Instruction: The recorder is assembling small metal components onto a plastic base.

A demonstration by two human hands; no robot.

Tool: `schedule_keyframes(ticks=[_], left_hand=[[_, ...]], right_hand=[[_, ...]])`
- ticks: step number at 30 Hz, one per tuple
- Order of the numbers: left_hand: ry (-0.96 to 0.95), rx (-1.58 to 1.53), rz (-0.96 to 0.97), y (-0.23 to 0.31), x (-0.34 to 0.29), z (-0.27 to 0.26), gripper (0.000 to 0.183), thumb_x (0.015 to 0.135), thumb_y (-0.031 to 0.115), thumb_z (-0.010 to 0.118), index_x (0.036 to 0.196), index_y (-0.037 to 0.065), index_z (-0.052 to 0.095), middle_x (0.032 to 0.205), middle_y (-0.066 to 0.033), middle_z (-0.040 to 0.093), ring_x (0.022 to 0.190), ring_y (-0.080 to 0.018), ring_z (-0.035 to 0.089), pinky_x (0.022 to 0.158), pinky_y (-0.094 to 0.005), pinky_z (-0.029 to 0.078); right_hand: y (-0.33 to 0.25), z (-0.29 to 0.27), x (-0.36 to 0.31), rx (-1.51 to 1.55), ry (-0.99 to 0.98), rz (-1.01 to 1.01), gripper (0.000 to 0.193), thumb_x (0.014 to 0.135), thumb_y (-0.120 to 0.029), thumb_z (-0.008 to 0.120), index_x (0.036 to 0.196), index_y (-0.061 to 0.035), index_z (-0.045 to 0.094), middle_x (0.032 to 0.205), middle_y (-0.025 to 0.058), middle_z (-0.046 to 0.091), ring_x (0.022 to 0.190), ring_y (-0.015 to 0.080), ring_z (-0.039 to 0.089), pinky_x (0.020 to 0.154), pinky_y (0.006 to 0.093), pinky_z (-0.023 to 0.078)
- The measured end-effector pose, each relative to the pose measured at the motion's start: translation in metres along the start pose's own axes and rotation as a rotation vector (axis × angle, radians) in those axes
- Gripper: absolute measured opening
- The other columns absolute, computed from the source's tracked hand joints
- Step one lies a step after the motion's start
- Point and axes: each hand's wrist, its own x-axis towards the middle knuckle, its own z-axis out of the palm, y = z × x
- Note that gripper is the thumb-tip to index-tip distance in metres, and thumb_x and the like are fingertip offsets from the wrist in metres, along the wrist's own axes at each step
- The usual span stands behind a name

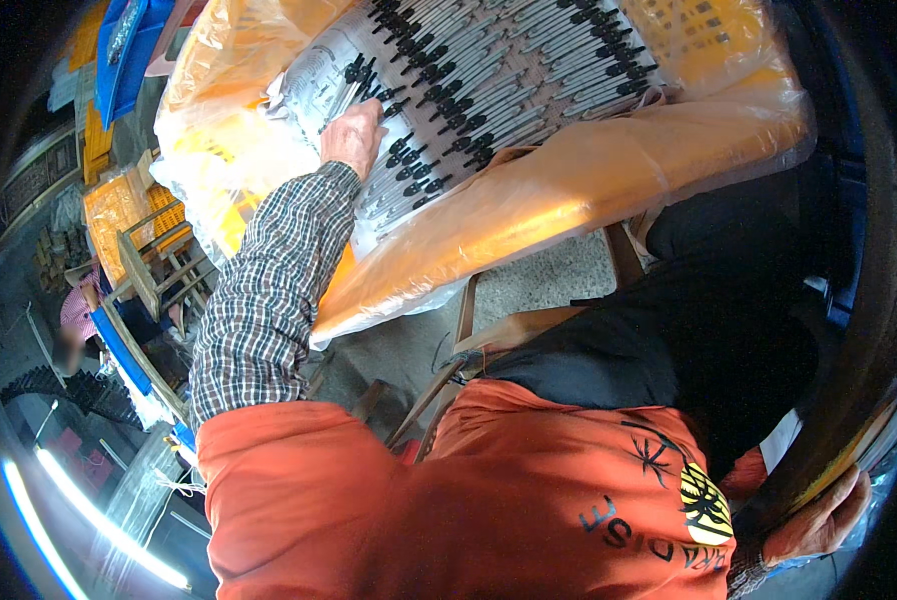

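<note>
Slim silvery metal rods with black ends (489, 100) lie in dense rows on paper inside a plastic-lined yellow crate (559, 190). My left hand (354, 138) is closed over the left side of these rows, its fingers on some of the rods. Beside its knuckles, a few rods (341, 100) lie at a different slant on a printed white sheet (314, 80). Far from the crate, at the lower right, my right hand (819, 520) is partly curled with fingers apart, near a wooden edge (819, 490). No held object shows there.
Clear plastic film (209, 120) drapes over the crate's rim. Below the crate stands a wooden frame (519, 330). At the left are a wooden stool (149, 270), yellow crates (117, 215), a blue bin (129, 55) and another person in a pink top (81, 305).
</note>
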Motion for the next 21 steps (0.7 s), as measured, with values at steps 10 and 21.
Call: schedule_keyframes(ticks=[10,21], left_hand=[[-0.019,0.096,0.049,-0.015,0.008,0.011,0.011,0.071,0.011,0.055,0.081,0.006,0.055,0.075,-0.0154,0.06,0.072,-0.0341,0.059,0.062,-0.0413,0.047],[-0.337,-0.077,-0.112,-0.025,-0.004,0.004,0.003,0.066,0.006,0.057,0.066,0.006,0.06,0.064,-0.0153,0.058,0.065,-0.0289,0.06,0.06,-0.0355,0.046]], right_hand=[[0.012,0.0,-0.003,0.012,0.009,-0.002,0.023,0.091,-0.02,0.049,0.102,-0.0009,0.058,0.096,0.0076,0.059,0.087,0.0152,0.054,0.079,0.026,0.043],[0.012,0.007,-0.007,0.007,0.049,-0.007,0.025,0.09,-0.02,0.051,0.102,0.0003,0.058,0.095,0.0086,0.059,0.086,0.0169,0.053,0.08,0.0276,0.041]])
